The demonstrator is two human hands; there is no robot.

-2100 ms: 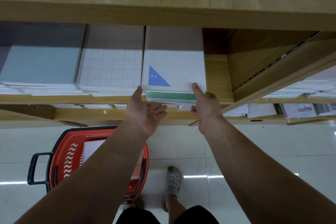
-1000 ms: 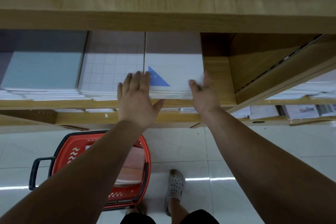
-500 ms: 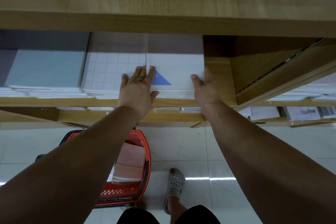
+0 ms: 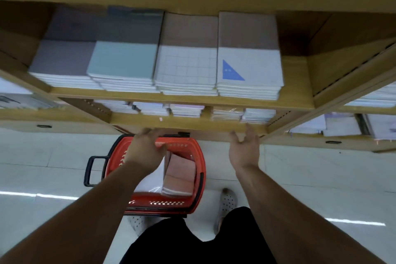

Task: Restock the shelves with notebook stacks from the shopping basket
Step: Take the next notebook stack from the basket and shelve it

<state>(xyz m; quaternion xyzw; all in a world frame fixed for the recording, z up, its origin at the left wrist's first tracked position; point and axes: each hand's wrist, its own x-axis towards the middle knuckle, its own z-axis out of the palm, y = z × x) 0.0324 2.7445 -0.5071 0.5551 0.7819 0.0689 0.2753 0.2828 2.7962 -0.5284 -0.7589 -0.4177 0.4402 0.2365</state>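
A red shopping basket (image 4: 198,154) stands on the floor below the shelves, holding a pink notebook stack (image 4: 181,174) and a white stack (image 4: 151,181). My left hand (image 4: 146,151) hovers over the basket, fingers loosely bent, holding nothing. My right hand (image 4: 244,150) hangs to the right of the basket, fingers spread and empty. On the wooden shelf (image 4: 296,83) above lies the white notebook stack with a blue triangle (image 4: 249,66), beside a grid-pattern stack (image 4: 187,66), a pale green stack (image 4: 124,60) and a grey stack (image 4: 64,58).
A lower shelf (image 4: 182,121) carries several smaller stacks. The basket's black handle (image 4: 91,170) sticks out to the left. My feet in grey perforated shoes (image 4: 228,200) stand on the white tiled floor behind the basket. More shelving runs off to the right.
Both hands have left the blue-triangle stack on the shelf and dropped down; the left is now over the basket. The view has tilted downward and back.
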